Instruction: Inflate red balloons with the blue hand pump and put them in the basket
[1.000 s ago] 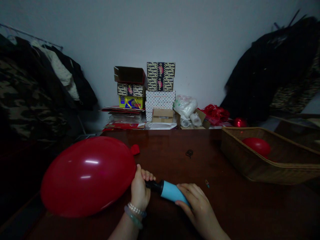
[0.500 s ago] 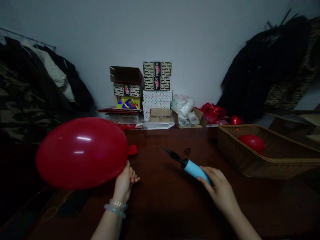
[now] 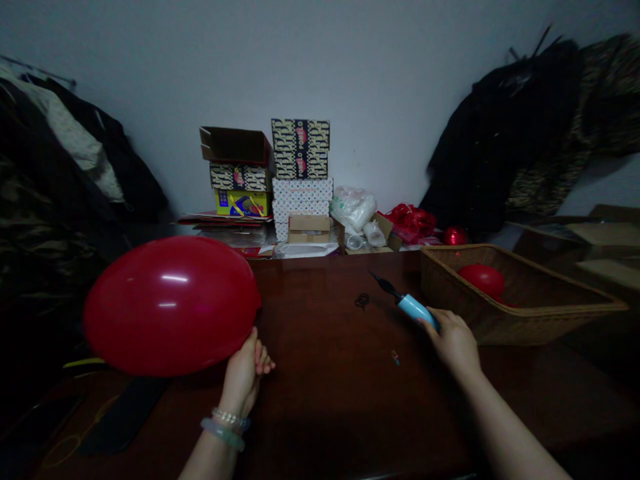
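- Have the big red balloon (image 3: 173, 307) by its neck end in the left hand (image 3: 245, 373), with fingers curled in tight; can't actually see the neck under them.
- Have the pump (image 3: 419, 312) in the right hand (image 3: 454, 341), wrapped closed around the blue barrel, with the black nozzle aimed forward and left, well apart from the balloon.
- Find that balloon over the left part of the table (image 3: 320, 400), blocking the view of a fair chunk of wood.
- Spot a dark slab (image 3: 125, 413) lying partly behind the balloon, next to a thin loop (image 3: 61, 451); can't tell what sort of slab.
- Notice a yellow strip (image 3: 84, 363) poking out at the balloon's lower left edge.
- Mind the basket (image 3: 520, 327) just beside the right hand, pretty much walling off that side; count one smaller balloon (image 3: 481, 281) inside.
- See black coils (image 3: 361, 301) left of the pump, plus a tiny colourful bit (image 3: 395, 358) lying nearer, too small to make out.
- Look further back for stacked boxes (image 3: 303, 150), plastic bags (image 3: 355, 210), a red tangle (image 3: 411, 223) and a shiny ball (image 3: 455, 235).
- Add dark coats (image 3: 465, 153) hanging at both sides.
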Demonstrator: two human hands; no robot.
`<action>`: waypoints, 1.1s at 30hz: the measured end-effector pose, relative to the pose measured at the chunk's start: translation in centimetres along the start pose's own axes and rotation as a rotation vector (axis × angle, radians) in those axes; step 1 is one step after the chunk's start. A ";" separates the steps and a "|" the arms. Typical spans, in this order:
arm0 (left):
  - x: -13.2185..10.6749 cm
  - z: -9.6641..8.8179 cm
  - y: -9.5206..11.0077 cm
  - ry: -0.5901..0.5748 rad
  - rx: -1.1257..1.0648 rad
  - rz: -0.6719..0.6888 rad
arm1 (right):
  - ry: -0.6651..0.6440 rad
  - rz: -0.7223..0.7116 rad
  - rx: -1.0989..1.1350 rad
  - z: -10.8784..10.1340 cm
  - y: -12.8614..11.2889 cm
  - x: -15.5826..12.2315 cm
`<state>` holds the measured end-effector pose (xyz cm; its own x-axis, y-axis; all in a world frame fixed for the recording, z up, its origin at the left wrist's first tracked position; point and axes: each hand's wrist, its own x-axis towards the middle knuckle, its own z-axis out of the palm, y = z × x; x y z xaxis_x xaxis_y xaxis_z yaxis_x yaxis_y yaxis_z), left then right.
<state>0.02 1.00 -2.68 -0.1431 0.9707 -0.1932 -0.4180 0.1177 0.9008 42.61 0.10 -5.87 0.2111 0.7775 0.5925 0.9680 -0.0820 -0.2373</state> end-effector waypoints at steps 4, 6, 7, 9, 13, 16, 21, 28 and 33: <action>0.2 0.5 -0.6 0.000 -0.069 -0.012 | -0.083 0.081 -0.104 1.7 0.8 -0.2; 0.1 0.7 -0.9 -0.021 -0.099 -0.020 | -0.125 0.113 -0.148 2.0 0.8 -0.3; 0.0 0.8 -0.9 -0.035 -0.110 -0.033 | -0.144 0.126 -0.167 2.1 0.8 -0.4; -0.3 0.9 -1.1 -0.066 -0.124 -0.073 | -0.173 0.145 -0.197 2.1 0.6 -0.6; -0.8 1.3 -1.2 -0.107 -0.142 -0.135 | -0.201 0.157 -0.228 1.8 0.4 -0.9; -1.1 1.5 -1.3 -0.105 -0.138 -0.139 | -0.205 0.151 -0.230 1.5 0.1 -1.0; -1.1 1.5 -1.7 -0.110 -0.113 -0.132 | -0.204 0.104 -0.194 0.4 -1.1 -1.0; -1.2 2.1 -2.5 -0.145 -0.025 -0.110 | -0.444 -0.047 -0.045 -0.5 -4.1 -3.0; -2.2 3.3 -2.8 -0.188 0.049 -0.133 | -0.529 0.003 -0.056 0.5 -5.1 -4.7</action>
<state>4.44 -0.75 -3.47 0.0823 0.9674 -0.2394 -0.3773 0.2526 0.8910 36.58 -2.81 -7.84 0.1304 0.9842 0.1195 0.9764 -0.1066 -0.1880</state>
